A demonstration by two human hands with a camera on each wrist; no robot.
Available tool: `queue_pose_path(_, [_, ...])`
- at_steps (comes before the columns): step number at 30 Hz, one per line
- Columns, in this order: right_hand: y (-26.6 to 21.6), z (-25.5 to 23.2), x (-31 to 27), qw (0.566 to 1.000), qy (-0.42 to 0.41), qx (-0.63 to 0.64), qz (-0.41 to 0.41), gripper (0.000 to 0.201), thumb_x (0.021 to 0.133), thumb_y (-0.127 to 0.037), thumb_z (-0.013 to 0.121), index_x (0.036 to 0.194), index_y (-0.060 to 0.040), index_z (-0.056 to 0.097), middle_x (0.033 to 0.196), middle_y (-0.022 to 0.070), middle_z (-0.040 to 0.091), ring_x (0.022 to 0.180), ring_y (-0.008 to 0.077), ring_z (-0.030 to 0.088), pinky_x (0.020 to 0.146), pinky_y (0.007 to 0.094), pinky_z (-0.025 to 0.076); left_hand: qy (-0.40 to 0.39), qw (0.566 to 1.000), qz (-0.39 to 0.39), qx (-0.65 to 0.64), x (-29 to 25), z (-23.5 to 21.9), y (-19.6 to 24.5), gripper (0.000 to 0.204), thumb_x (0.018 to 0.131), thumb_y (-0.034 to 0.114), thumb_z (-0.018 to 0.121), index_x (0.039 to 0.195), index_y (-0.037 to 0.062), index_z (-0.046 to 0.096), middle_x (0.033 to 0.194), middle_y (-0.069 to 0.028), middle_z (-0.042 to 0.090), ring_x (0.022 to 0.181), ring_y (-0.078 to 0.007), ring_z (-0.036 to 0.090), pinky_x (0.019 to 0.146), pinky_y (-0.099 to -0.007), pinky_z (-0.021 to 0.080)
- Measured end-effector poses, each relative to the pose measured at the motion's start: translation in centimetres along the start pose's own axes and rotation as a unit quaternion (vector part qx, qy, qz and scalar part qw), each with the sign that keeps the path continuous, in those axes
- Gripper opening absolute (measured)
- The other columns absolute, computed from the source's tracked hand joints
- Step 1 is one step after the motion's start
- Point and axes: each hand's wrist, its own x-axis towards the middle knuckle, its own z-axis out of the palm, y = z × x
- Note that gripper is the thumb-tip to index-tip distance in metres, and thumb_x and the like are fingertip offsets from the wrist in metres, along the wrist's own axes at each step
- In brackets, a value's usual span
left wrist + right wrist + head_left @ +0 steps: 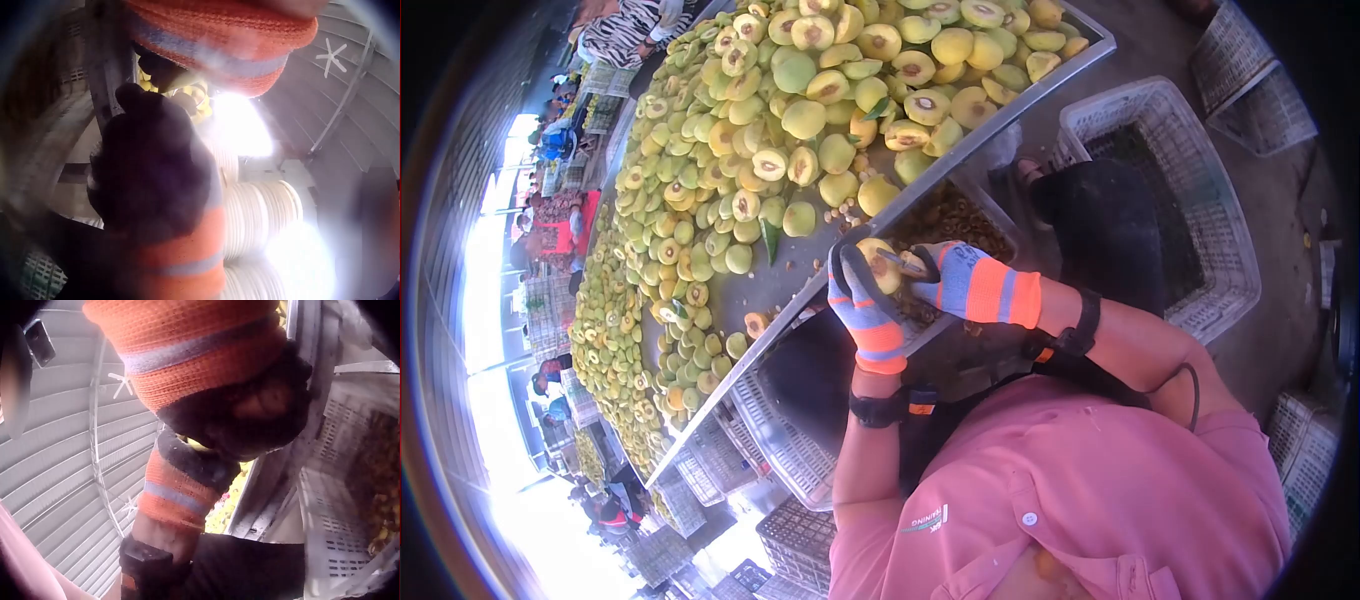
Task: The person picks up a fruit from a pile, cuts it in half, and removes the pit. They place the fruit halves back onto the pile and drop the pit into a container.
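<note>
Your left hand (862,300) wraps a pale yellow, rounded fruit (879,264) at the table (780,300) edge; your right hand (960,282) grips a tool (903,264) against it. Halved yellow-green fruit (800,120) heaps the table. The crate (975,195) below holds brown scraps; the white crate (1220,270) looks dark inside.

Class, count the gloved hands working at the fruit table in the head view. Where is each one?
2. The left hand grips a yellow fruit at the table edge; the right hand works at it with a tool. None seem hidden.
</note>
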Motion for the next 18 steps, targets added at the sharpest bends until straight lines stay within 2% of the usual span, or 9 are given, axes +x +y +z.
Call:
queue_pose_path(1, [0.0, 0.1, 0.0, 1.0, 0.003, 0.001, 0.003, 0.033, 0.085, -0.029, 0.062, 0.103, -0.0005, 0.062, 0.09, 0.0223, 0.067, 0.088, 0.0382, 0.064, 0.077, 0.0409, 0.051, 0.008, 0.994, -0.07, -0.079, -0.1, 0.3, 0.1, 0.022, 0.101, 0.012, 0.046, 0.112, -0.002, 0.058, 0.101, -0.0082, 0.061, 0.094, -0.0165, 0.056, 0.083, -0.03, 0.047])
queue_pose_path(2, [0.1, 0.3, -0.1, 1.0, 0.006, 0.003, 0.006, 0.033, 0.085, -0.028, 0.063, 0.103, -0.0005, 0.062, 0.09, 0.0221, 0.067, 0.087, 0.0375, 0.065, 0.077, 0.0402, 0.051, 0.032, 0.988, -0.087, -0.12, -0.1, 0.7, -0.3, 0.023, 0.096, 0.004, 0.046, 0.115, -0.0046, 0.053, 0.103, -0.014, 0.061, 0.092, -0.0229, 0.06, 0.082, -0.0351, 0.05])
queue_pose_path(4, [1.3, 1.4, 0.3, 0.997, -0.004, 0.08, -0.009, 0.031, 0.085, -0.026, 0.063, 0.103, -0.0003, 0.063, 0.088, 0.0214, 0.068, 0.083, 0.0353, 0.066, 0.075, 0.0387, 0.051, 0.013, 0.998, 0.011, 0.056, -0.3, 0.8, 0.1, 0.023, 0.098, 0.008, 0.044, 0.114, -0.0034, 0.055, 0.102, -0.0114, 0.06, 0.092, -0.0194, 0.059, 0.081, -0.0338, 0.05])
queue_pose_path(6, [2.1, 2.1, 0.5, 0.993, -0.01, 0.12, -0.011, 0.031, 0.084, -0.025, 0.064, 0.102, 0.0001, 0.064, 0.086, 0.0206, 0.068, 0.08, 0.0324, 0.066, 0.074, 0.037, 0.051, 0.006, 0.995, 0.023, 0.1, -0.3, 1.0, 0.8, 0.023, 0.099, 0.011, 0.043, 0.111, -0.0026, 0.057, 0.101, -0.0098, 0.061, 0.091, -0.0177, 0.058, 0.08, -0.0329, 0.049])
queue_pose_path(8, [2.3, 2.5, 0.6, 0.992, -0.016, 0.123, -0.002, 0.03, 0.084, -0.024, 0.066, 0.101, 0.0006, 0.065, 0.084, 0.0196, 0.068, 0.077, 0.0287, 0.066, 0.072, 0.0351, 0.05, 0.013, 0.998, -0.051, 0.014, -0.3, 1.3, 1.7, 0.023, 0.098, 0.011, 0.044, 0.109, -0.002, 0.059, 0.098, -0.0092, 0.061, 0.089, -0.0175, 0.059, 0.079, -0.0326, 0.049])
queue_pose_path(11, [2.7, 2.9, 0.4, 0.989, -0.034, 0.137, -0.045, 0.033, 0.083, -0.027, 0.069, 0.098, 0.0013, 0.066, 0.082, 0.0168, 0.069, 0.075, 0.0237, 0.065, 0.071, 0.0349, 0.05, 0.022, 1.0, -0.001, 0.022, -0.3, 1.1, 1.3, 0.023, 0.096, 0.009, 0.045, 0.106, -0.002, 0.061, 0.096, -0.0103, 0.063, 0.084, -0.0209, 0.06, 0.078, -0.0329, 0.049])
queue_pose_path(14, [1.8, 1.4, 0.1, 0.974, -0.104, 0.199, 0.016, 0.032, 0.082, -0.027, 0.071, 0.097, 0.0001, 0.066, 0.079, 0.0102, 0.069, 0.07, 0.0171, 0.064, 0.065, 0.0328, 0.049, -0.024, 0.997, 0.052, 0.044, 0.1, 0.1, 1.0, 0.02, 0.093, 0.006, 0.05, 0.106, -0.0023, 0.062, 0.095, -0.0131, 0.065, 0.083, -0.0249, 0.061, 0.078, -0.034, 0.049])
queue_pose_path(17, [1.9, -0.5, 0.0, 0.947, -0.235, 0.219, -0.001, 0.021, 0.087, -0.019, 0.067, 0.102, -0.004, 0.066, 0.08, 0.0014, 0.065, 0.073, 0.0084, 0.056, 0.066, 0.0289, 0.046, -0.129, 0.964, 0.199, 0.119, 1.7, -1.7, 3.2, 0.018, 0.089, 0.002, 0.053, 0.104, -0.0025, 0.063, 0.096, -0.0149, 0.065, 0.086, -0.0258, 0.062, 0.078, -0.0343, 0.05])
queue_pose_path(18, [1.9, -0.8, -0.3, 0.92, -0.289, 0.263, -0.024, 0.021, 0.088, -0.02, 0.066, 0.101, -0.003, 0.065, 0.075, 0.0006, 0.062, 0.066, 0.008, 0.055, 0.058, 0.0259, 0.043, -0.162, 0.958, 0.2, 0.127, 1.9, -2.2, 4.3, 0.019, 0.084, -0.002, 0.057, 0.101, -0.003, 0.064, 0.095, -0.0164, 0.065, 0.087, -0.0281, 0.064, 0.078, -0.035, 0.05])
